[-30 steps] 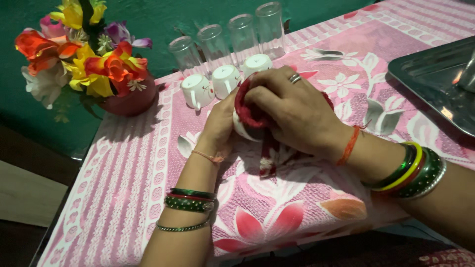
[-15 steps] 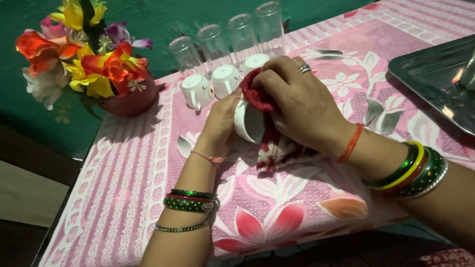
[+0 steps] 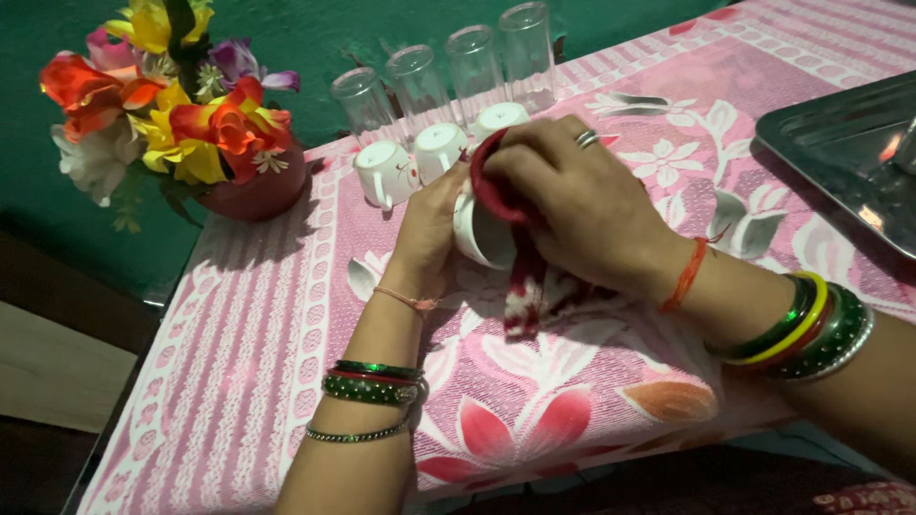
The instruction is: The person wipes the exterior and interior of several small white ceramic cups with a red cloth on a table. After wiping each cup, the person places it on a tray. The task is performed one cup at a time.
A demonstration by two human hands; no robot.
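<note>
Left hand (image 3: 426, 229) curled around a white cup (image 3: 480, 232), tipped on its side just above the flowered surface (image 3: 239, 353). Right hand (image 3: 582, 205) closed on a red cloth (image 3: 520, 277), pressed into the cup's mouth. Beyond both hands, upturned white cups (image 3: 410, 162) and clear glasses (image 3: 448, 72).

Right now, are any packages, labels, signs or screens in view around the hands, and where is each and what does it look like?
None in view: no package, label, sign or screen shows.
The left hand holds a plain white cup; the right hand presses a red cloth on it.
Small dark mark on one upturned white cup behind them, too small to tell.
</note>
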